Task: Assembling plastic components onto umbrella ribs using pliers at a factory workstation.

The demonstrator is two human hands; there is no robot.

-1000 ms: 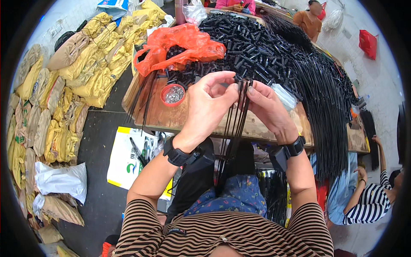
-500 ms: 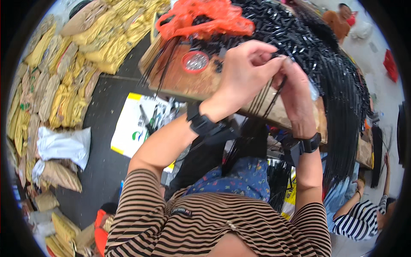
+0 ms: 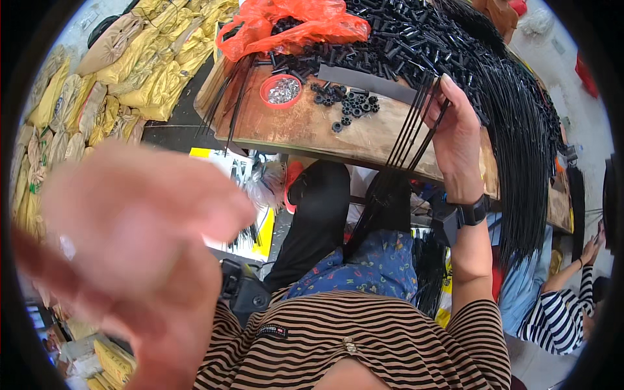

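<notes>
My right hand [image 3: 457,133] is raised over the table's front edge, thumb and fingers closed on several thin black rods [image 3: 408,140]. They slant down toward my lap, spread apart like a fan. Close to the camera, my left hand [image 3: 146,201] is a large blur at the left, away from the table; its fingers are smeared and I see nothing clear in them. On the wooden table [image 3: 292,127] lie small black ring-shaped parts [image 3: 354,106], a round red dish [image 3: 281,91] of small shiny metal pieces, and a flat grey strip [image 3: 364,79].
A pile of short black tubes [image 3: 403,39] covers the table's back, beside an orange-red plastic bag [image 3: 292,29]. Long black strands [image 3: 520,169] hang over the right edge. Yellow sacks [image 3: 153,84] are stacked at the left. A person in stripes [image 3: 556,318] sits at the right.
My left hand has left the right hand and swung down to the left, toward the camera. The right hand stays up with the rods. The ring-shaped parts and grey strip now show fully.
</notes>
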